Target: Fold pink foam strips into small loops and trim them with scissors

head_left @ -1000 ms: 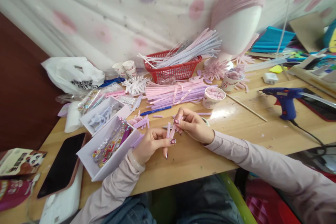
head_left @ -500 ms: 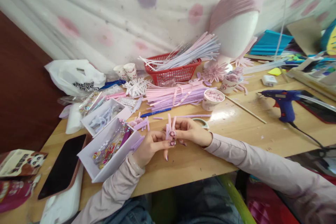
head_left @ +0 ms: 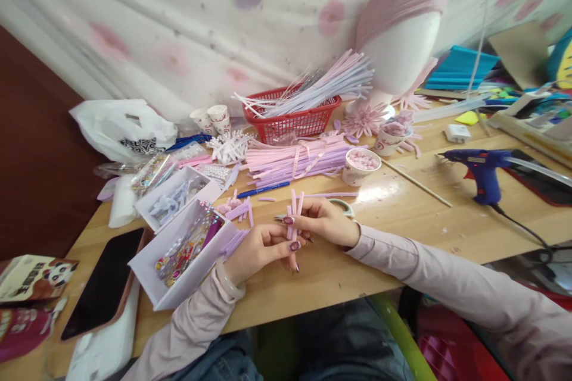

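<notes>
Several short pink and lilac pipe cleaner pieces stand upright, pinched between my two hands above the table's front part. My right hand grips them from the right with thumb and fingers. From below left, my left hand closes its thumb and fingers on their lower ends, which are partly hidden. Scissors with pale handles lie on the table behind my right hand, their blades mostly covered by it. Cut lilac pipe cleaner pieces lie in a small pile beyond my left hand.
White boxes of beads and charms stand at left beside a phone. Behind lie bundled pipe cleaners, a blue pen, a red basket and a paper cup. A glue gun with its cord is at right.
My hands have shifted slightly against each other around the pipe cleaner pieces, with the right hand's thumb higher on them. The scissor tips now show beside the fingers. The view has moved a little.
</notes>
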Demonstrator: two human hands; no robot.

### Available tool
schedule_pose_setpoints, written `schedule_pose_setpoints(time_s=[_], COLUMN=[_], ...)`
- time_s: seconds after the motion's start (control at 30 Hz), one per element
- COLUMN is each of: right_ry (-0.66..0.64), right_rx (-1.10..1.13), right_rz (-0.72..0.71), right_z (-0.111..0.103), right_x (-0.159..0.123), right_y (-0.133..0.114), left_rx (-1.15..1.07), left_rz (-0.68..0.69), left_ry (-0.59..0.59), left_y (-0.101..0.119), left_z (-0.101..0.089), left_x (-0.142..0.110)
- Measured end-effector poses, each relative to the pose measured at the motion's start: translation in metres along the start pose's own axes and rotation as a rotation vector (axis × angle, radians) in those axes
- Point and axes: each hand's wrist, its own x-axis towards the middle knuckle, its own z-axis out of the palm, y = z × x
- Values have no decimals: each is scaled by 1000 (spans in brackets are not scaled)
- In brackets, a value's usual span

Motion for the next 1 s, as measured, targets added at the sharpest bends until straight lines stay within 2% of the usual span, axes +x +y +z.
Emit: schedule_pose_setpoints(time_s=[0.2, 0.37, 0.6, 0.77, 1.0], right_ry=[24, -10, 40, -4, -57], right_rx=[72, 94, 130, 149, 162], right_rz=[7, 19, 62, 122, 137], right_z=[0, -1, -6, -6, -7], right_x=[1, 1, 5, 6, 6], right_y=[2, 1, 2, -1, 0], left_rx=[8, 54, 119, 192, 269], left_rz=[39, 61, 135, 192, 243], left_ry=[47, 82, 211, 294, 394], left_y=[-4, -1, -3, -7, -9], left_z=[-3, -1, -1, -3, -2], left_x=[0, -1, 0, -2, -2])
